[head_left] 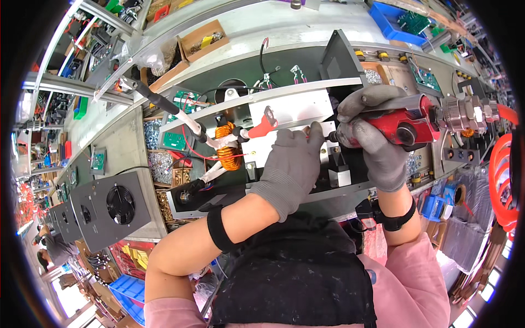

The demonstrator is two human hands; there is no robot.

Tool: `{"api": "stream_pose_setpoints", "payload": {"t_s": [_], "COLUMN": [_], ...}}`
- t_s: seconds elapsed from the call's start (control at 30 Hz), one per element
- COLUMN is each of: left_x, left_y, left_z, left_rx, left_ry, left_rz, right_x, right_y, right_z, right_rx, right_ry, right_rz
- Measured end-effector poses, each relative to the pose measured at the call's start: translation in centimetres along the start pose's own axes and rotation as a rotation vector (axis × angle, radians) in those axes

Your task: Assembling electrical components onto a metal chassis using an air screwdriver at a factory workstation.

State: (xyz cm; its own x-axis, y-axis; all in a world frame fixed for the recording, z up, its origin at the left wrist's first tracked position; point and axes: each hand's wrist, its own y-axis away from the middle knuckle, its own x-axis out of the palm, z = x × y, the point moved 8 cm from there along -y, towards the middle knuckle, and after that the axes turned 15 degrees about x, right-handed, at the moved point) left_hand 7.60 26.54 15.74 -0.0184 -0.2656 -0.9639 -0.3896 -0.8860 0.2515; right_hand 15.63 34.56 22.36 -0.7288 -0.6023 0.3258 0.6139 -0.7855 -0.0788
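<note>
Right hand (377, 139): gloved, closed around the red tool (404, 121), my fingers over its upper side and my thumb along the near side. The tool lies roughly level, dark nose toward my left hand (292, 164), with the metal fitting (462, 113) and orange hose (500, 180) to the right of my grip.

Left hand: gloved, fingers bent, bare fingertips over the white plate (261, 147), close to the tool's nose. Whether they pinch anything I cannot tell.

Handling, in my judgement: rigid, fairly heavy, the fitting and hose likely dragging the rear end down. The smooth red shell could slip; the gloves should help. Best hold is the full body — palm well around it, fingers clear of the nose. Caution advised left of my left hand: the copper-wound coil (225, 146) and thin red wire (216, 157) look easier to damage than the tool.
</note>
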Motion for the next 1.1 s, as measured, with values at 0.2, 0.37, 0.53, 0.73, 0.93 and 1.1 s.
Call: {"api": "stream_pose_setpoints", "payload": {"t_s": [0.2,0.37,0.53,0.73,0.93,1.1], "left_x": [-0.8,-0.6,-0.5,-0.5,-2.0,-1.9], "left_y": [0.2,0.3,0.2,0.4,0.5,0.1], "left_z": [0.1,0.2,0.3,0.5,3.0,4.1], "left_rx": [-0.079,-0.038,0.001,-0.015,-0.177,-0.274], "left_ry": [0.046,-0.020,-0.002,-0.062,0.354,0.476], "left_rz": [-0.001,-0.012,-0.069,-0.106,-0.333,-0.362], "right_x": [-0.4,-1.5,-1.7,-2.8,-3.2,-3.2], "right_y": [0.3,0.8,1.0,0.5,0.2,0.6], "right_z": [0.2,0.8,1.6,-0.2,-0.6,0.6], "right_rx": [-0.039,-0.016,-0.038,0.022,0.030,-0.013], "right_ry": [0.057,-0.020,-0.057,-0.019,-0.081,-0.026], "right_rz": [-0.012,-0.099,-0.118,-0.170,-0.150,-0.176]}}
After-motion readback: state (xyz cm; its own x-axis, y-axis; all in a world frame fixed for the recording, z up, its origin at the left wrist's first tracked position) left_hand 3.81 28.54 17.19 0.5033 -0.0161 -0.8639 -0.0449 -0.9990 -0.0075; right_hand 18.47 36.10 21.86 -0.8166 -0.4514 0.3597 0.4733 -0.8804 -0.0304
